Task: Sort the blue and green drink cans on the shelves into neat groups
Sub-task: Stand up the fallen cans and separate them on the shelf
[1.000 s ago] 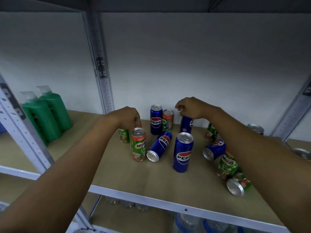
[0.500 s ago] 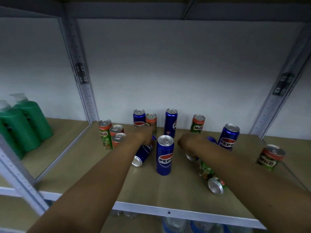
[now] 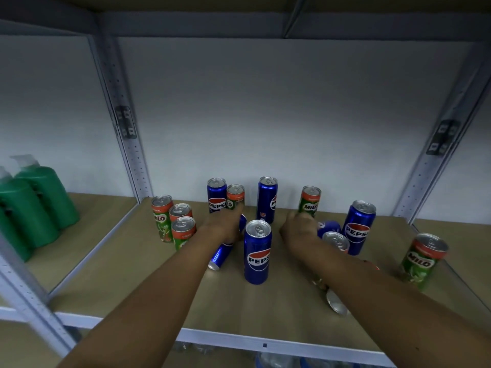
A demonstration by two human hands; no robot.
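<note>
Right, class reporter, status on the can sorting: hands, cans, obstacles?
Left hand on toppled blue can. Right hand at another lying blue can, grip unclear. Upright Pepsi can stands between them.

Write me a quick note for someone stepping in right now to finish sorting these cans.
Left hand rests on a toppled blue can; its grip is hidden.
Right hand is down among fallen cans; one blue can lies just past it; grip unclear.
Done: three green cans grouped upright at the left.
Left: upright blue cans are scattered, such as the front one; green strays stand at the back and far right; fallen cans need standing.
</note>
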